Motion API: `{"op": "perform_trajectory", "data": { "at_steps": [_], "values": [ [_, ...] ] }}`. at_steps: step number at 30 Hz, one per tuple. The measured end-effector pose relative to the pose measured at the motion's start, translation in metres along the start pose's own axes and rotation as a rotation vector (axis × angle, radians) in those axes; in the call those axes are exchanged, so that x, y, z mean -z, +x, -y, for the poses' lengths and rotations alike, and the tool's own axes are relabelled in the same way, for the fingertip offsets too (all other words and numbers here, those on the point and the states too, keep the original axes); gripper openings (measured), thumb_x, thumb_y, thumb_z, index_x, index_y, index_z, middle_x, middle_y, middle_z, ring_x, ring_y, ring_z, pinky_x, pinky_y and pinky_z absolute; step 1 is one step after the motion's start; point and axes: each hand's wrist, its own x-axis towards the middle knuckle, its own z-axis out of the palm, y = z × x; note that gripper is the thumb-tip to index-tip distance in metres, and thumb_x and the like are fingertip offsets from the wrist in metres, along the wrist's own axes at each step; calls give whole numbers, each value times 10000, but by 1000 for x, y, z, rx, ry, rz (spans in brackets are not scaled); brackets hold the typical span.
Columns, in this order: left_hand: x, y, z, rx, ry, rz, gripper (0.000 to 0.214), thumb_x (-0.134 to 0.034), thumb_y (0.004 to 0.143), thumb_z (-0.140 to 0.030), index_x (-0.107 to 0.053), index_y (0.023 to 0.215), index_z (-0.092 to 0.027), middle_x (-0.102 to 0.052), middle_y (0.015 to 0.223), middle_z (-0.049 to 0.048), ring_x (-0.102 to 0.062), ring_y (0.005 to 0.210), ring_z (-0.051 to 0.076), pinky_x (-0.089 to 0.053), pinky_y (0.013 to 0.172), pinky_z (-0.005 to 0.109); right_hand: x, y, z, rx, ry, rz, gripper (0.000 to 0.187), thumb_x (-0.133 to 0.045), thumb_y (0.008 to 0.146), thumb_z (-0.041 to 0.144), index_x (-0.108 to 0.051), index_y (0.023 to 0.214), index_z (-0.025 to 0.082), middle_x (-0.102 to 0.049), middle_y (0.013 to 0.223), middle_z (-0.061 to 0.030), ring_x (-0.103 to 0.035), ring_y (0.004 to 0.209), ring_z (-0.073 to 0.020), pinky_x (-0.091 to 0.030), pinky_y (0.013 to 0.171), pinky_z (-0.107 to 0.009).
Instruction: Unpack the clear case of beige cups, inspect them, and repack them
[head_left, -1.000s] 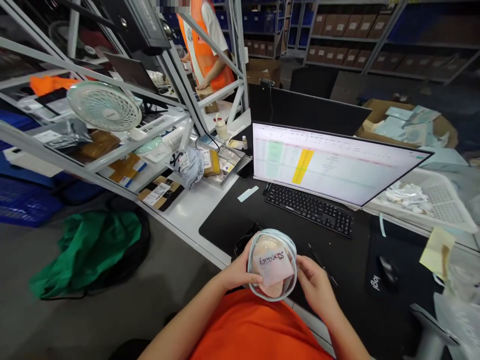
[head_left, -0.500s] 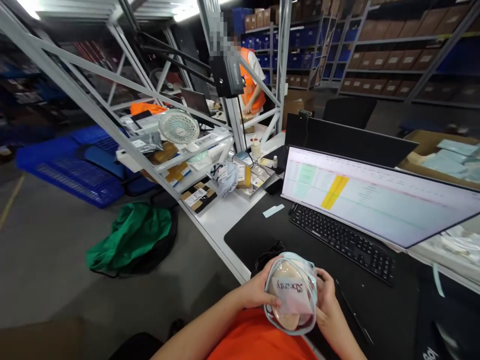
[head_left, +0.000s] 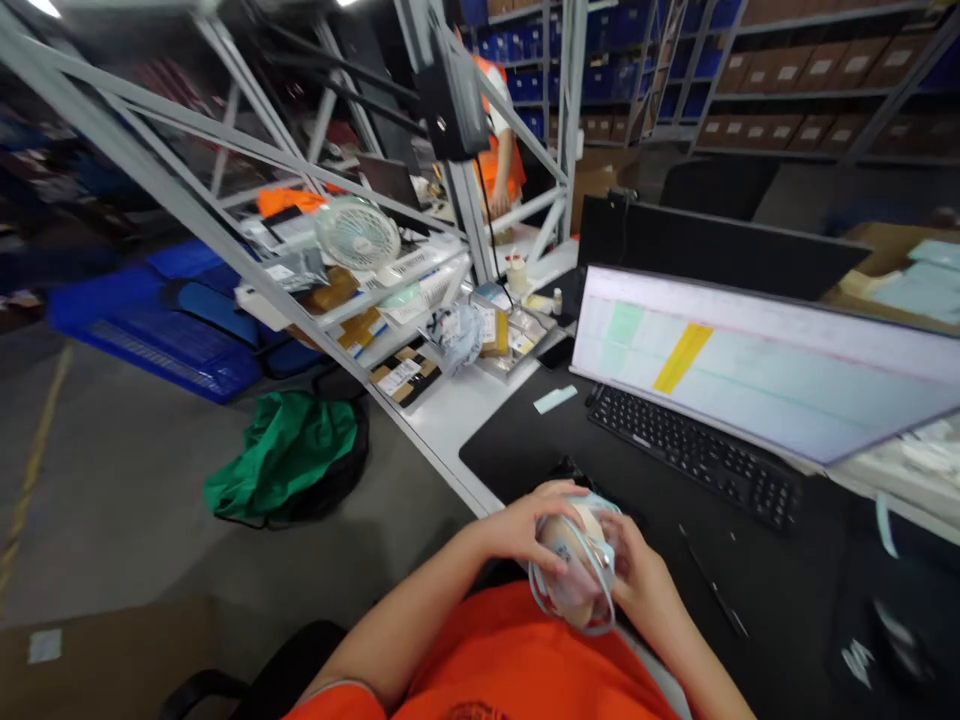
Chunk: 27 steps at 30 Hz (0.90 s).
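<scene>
A rounded clear plastic pouch (head_left: pixel 576 572) with pale blue edging is held up in front of the orange shirt. Something smooth and beige shows through it, of a kind I cannot make out. My left hand (head_left: pixel 534 530) grips the pouch from the left and over its top, thumb across the near face. From the right, my right hand (head_left: pixel 636 568) holds its side, with some fingers hidden behind it. Crumpled black plastic (head_left: pixel 568 470) lies on the black desk mat (head_left: pixel 517 425) just beyond the hands.
A keyboard (head_left: pixel 690 450) and a lit monitor (head_left: pixel 750 360) stand beyond the hands. To the right lie a black pen (head_left: pixel 712 585) and a mouse (head_left: pixel 896 640). Packages (head_left: pixel 454 335) and a fan (head_left: pixel 358 235) are at the left. A co-worker in an orange vest (head_left: pixel 499 165) stands behind the frame.
The pouch has turned, so its lettered front no longer faces me squarely. My left hand has shifted up over its top. The view has tilted slightly downward.
</scene>
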Motion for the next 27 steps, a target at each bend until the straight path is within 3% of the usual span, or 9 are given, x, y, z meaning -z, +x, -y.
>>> {"op": "perform_trajectory", "data": {
  "at_steps": [3, 7, 11, 15, 19, 22, 24, 27],
  "values": [
    [1, -5, 7, 19, -92, 60, 517, -903, 617, -445, -750, 1084, -286, -477, 1535, 103, -305, 1485, 400, -162, 1207, 610, -6, 3, 14, -58, -223, -27, 677, -743, 724, 329, -488, 1344, 234, -752, 988, -69, -730, 819, -247, -573, 702, -334],
    [6, -7, 4, 82, -208, 105, 410, -880, 663, -303, -756, 1052, -271, -436, 1569, 105, -206, 1534, 366, -154, 1210, 592, -8, 9, 11, -109, -349, -98, 629, -752, 699, 352, -493, 1253, 205, -716, 786, -14, -664, 663, -203, -475, 595, -271],
    [9, -4, -8, 153, -314, 94, 382, -879, 635, -189, -768, 994, -255, -433, 1570, 109, -216, 1533, 364, -268, 1180, 577, -13, -3, -1, -130, -95, -213, 531, -708, 706, 308, -500, 1188, 227, -670, 707, 30, -595, 573, -163, -448, 534, -249],
    [8, 4, -3, 153, -317, 54, 390, -879, 615, -148, -766, 977, -240, -496, 1521, 125, -344, 1477, 380, -253, 1188, 579, 0, -18, -9, -161, 235, -387, 556, -721, 680, 310, -528, 1188, 195, -712, 883, -41, -659, 705, -188, -533, 621, -288],
    [6, 11, 29, 209, -355, -109, 336, -870, 655, -214, -740, 965, -213, -546, 1471, 142, -481, 1383, 368, -311, 1165, 540, 41, -20, -15, -106, 329, -732, 559, -745, 708, 331, -531, 1204, 185, -691, 1086, -79, -676, 872, -191, -549, 803, -333],
    [3, 21, 66, 257, -358, -248, 357, -865, 661, -266, -690, 963, -191, -552, 1464, 154, -495, 1372, 347, -352, 1143, 497, 67, -12, -21, 16, 316, -868, 553, -776, 718, 308, -504, 1192, 220, -659, 1134, -54, -663, 929, -168, -524, 860, -320],
    [0, 30, 90, 331, -270, -286, 383, -856, 658, -315, -660, 953, -169, -611, 1388, 159, -548, 1313, 340, -398, 1107, 489, 73, -5, -23, 70, 290, -869, 548, -804, 701, 289, -502, 1156, 238, -658, 1095, -27, -656, 902, -158, -525, 825, -298],
    [-8, 43, 107, 431, -1, -333, 472, -826, 679, -387, -645, 1040, -141, -665, 1272, 167, -578, 1256, 358, -416, 1087, 528, 70, 8, -27, 74, 328, -706, 468, -808, 703, 280, -526, 1075, 245, -661, 993, 4, -635, 826, -149, -533, 746, -275]
  ]
}}
